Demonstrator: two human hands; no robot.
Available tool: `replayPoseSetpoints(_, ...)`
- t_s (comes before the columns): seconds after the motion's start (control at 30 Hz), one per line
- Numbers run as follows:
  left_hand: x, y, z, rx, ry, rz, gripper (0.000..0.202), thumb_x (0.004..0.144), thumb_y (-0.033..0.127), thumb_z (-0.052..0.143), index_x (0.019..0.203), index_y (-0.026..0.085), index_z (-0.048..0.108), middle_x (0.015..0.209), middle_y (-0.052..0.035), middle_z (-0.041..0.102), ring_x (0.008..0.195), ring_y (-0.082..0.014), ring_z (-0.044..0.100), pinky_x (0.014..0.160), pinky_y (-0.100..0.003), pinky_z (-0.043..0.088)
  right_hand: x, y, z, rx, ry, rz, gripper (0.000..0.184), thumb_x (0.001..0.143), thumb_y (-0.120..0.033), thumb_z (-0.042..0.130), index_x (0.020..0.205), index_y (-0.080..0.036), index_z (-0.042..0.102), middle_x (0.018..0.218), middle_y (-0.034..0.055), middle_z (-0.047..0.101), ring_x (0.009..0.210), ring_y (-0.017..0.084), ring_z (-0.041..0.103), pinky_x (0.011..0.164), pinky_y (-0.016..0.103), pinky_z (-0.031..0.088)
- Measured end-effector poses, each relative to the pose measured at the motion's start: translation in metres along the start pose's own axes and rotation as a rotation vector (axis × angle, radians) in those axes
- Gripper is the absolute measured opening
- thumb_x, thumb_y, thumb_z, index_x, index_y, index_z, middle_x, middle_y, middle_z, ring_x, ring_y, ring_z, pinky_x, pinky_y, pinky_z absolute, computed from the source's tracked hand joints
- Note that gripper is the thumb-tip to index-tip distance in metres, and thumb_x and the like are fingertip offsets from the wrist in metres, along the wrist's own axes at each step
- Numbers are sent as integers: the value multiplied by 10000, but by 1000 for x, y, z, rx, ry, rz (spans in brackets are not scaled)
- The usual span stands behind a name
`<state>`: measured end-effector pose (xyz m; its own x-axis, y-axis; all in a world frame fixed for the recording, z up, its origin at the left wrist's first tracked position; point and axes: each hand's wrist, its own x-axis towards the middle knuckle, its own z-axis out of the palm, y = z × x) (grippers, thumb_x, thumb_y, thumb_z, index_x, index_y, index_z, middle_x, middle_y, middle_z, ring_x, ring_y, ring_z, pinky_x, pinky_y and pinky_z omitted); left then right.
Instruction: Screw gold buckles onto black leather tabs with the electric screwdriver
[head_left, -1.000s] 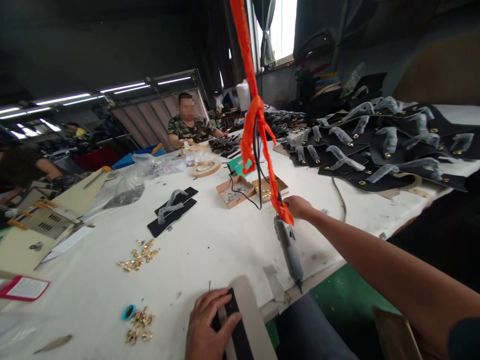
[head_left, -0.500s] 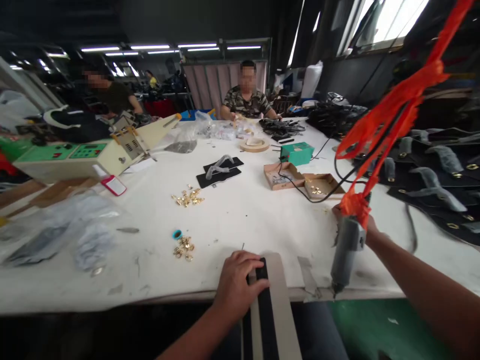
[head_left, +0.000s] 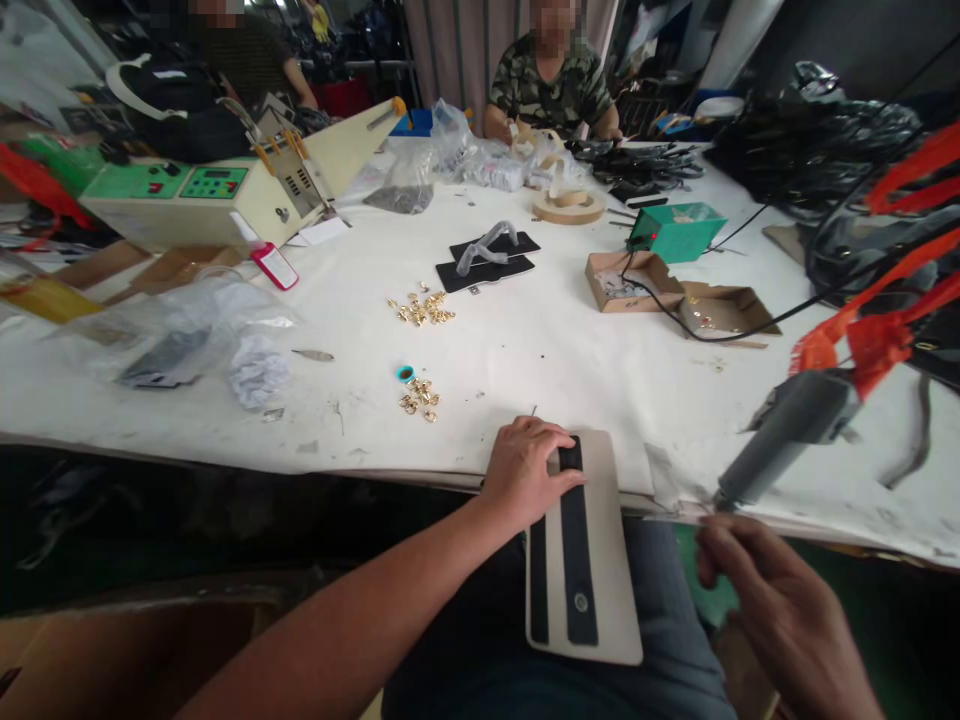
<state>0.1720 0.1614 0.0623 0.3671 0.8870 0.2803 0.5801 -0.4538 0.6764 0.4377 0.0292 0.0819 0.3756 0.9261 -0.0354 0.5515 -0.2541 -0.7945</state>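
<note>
My left hand [head_left: 525,465] rests at the far end of a flat beige panel [head_left: 607,560], its thumb and fingers closed on the black strip there. Two black strips [head_left: 576,545] lie lengthwise on the panel, one with a small round metal piece near its lower end. The panel reaches from the table edge over my lap. At the right, my right hand [head_left: 776,590] has thumb and fingers pinched together just under the tip of a grey electric screwdriver [head_left: 787,435], which hangs tilted from orange ties [head_left: 885,345]. What the pinch holds, if anything, is too small to make out.
Gold hardware [head_left: 421,308] lies in loose piles beside a small blue ring [head_left: 406,374]. Black strap pieces [head_left: 487,272], cardboard trays [head_left: 630,300], a green box [head_left: 679,232] and a cream machine [head_left: 202,215] stand farther back. A person in camouflage [head_left: 547,85] sits opposite.
My right hand has come down from beside the trays to the screwdriver tip. The screwdriver has swung right and tilted. My left hand stays on the panel; the view has dipped.
</note>
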Motion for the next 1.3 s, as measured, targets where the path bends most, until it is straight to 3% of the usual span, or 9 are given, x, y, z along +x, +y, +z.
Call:
replayPoseSetpoints(0.07,0,1,0,13,-5,-1,414,711,318,991,1045,240,760,1173,-22,796,1172,-285,643,1013,-472,467,7,-28,32,72,-177,-56,361,954,-626,611,960,-274,690,673,-3,652,642,225,624,621,329,513)
replayPoseSetpoints(0.17,0,1,0,32,-12,-3,413,727,346,980,1063,237,765,1179,-23,793,1167,-288,636,1007,-472,472,38,-62,65,55,-279,-178,339,972,-568,585,963,-252,708,781,20,704,730,230,652,679,335,505)
replayPoseSetpoints(0.33,-1,2,-1,52,-23,-5,369,776,362,939,1081,237,774,1184,-25,791,1169,-289,629,983,-469,485,74,-79,85,-97,-387,-341,251,956,-459,575,909,-256,715,935,31,733,870,229,677,814,344,496)
replayPoseSetpoints(0.53,-2,1,0,62,-28,0,379,777,363,933,1094,233,770,1192,-6,789,1169,-282,624,981,-470,481,78,-74,87,-172,-427,-366,233,945,-441,574,912,-268,726,949,22,737,882,223,683,800,342,480)
replayPoseSetpoints(0.77,-2,1,-1,66,-43,0,374,789,391,928,1093,245,767,1202,-9,790,1176,-283,623,985,-467,477,83,-74,88,-125,-412,-199,239,867,-477,663,888,-258,756,844,7,760,751,211,673,680,314,470)
replayPoseSetpoints(0.97,-3,-1,1,55,-38,10,384,805,418,914,1117,252,763,1233,-15,784,1200,-288,620,1002,-468,472,84,-76,89,-140,-430,-175,267,852,-508,669,864,-254,751,757,-3,753,661,200,651,593,297,441)
replayPoseSetpoints(1.13,-2,0,0,51,-33,1,365,812,426,907,1103,255,767,1209,-25,787,1192,-290,624,1006,-471,474,83,-82,88,-128,-413,-190,304,871,-526,638,880,-255,775,850,26,790,775,237,712,688,324,512)
replayPoseSetpoints(1.2,-2,0,0,46,-30,0,381,788,412,929,1095,253,769,1197,-21,791,1187,-289,626,1003,-469,474,75,-81,81,-74,-373,-210,317,903,-529,628,963,-258,783,910,35,793,831,248,726,738,341,539)
replayPoseSetpoints(1.3,-2,-1,1,30,-21,4,402,758,401,954,1080,246,770,1185,-10,797,1182,-286,628,999,-463,474,50,-71,57,-13,-122,-199,365,932,-562,658,1136,-270,737,983,53,772,857,259,726,758,369,554)
